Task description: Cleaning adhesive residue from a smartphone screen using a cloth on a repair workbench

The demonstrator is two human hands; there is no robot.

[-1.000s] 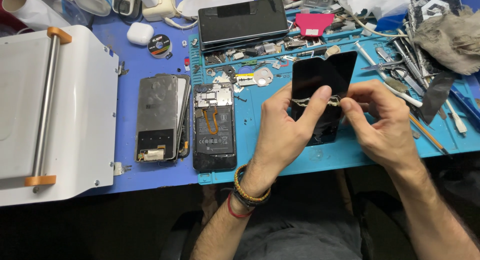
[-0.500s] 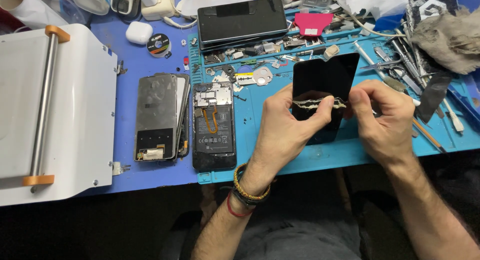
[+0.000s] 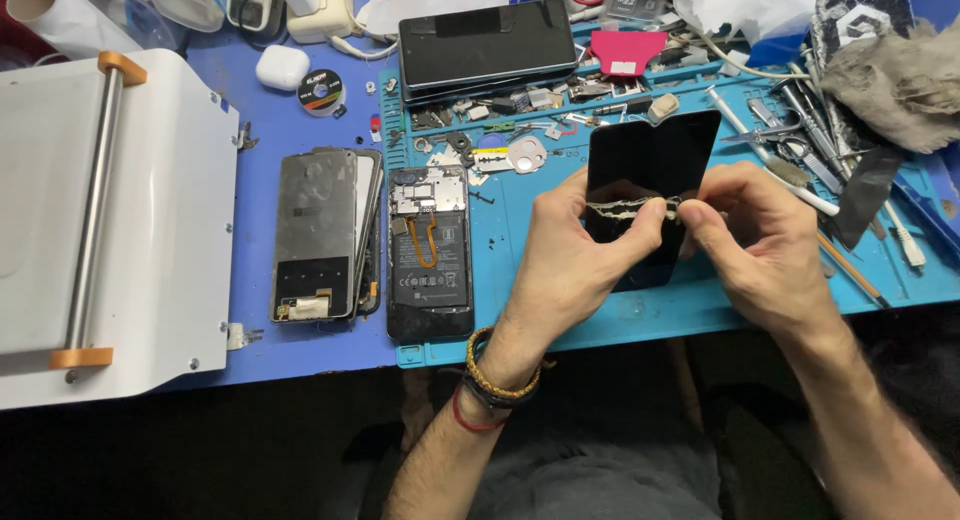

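- Blue mat (image 3: 560, 330) was cluttered with parts.
- My left hand (image 3: 575, 255) and right hand (image 3: 760, 235) pinched a stretched adhesive strip (image 3: 632, 208) over the black screen panel (image 3: 650, 170).
- Peeling looked partly done, I judged.

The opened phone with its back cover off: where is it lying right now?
In the head view the opened phone lies at the left edge of the teal mat, between the stacked screen panels and the left hand.
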